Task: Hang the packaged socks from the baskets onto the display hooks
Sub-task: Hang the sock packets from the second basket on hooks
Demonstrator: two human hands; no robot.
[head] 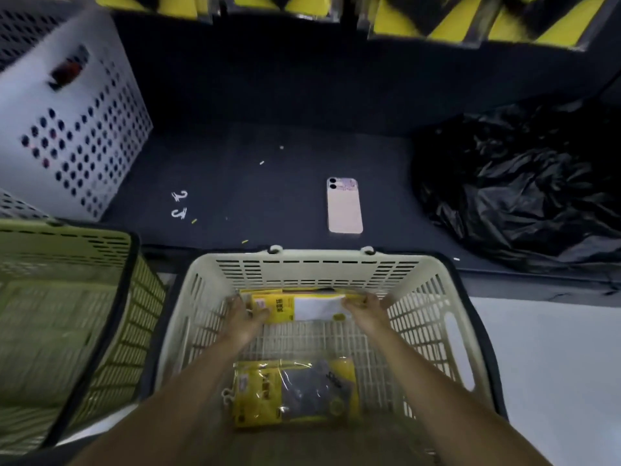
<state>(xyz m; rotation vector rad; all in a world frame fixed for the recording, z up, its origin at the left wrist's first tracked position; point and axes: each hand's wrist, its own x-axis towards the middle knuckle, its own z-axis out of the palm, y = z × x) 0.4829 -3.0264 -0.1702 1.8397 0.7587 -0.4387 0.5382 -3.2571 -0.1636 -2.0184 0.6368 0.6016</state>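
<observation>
We reach both arms down into the cream basket (433, 297). Our left hand (247, 314) and right hand (364, 309) sit at opposite ends of a sock pack (302, 307), and each appears to grip its end with curled fingers, though blur hides the thumbs. The pack between our hands is flat and yellow-carded, with a white middle under clear film, and it lies against the wall beyond our fingertips. A second pack (295, 395), yellow with dark socks, lies behind our hands between our forearms.
</observation>
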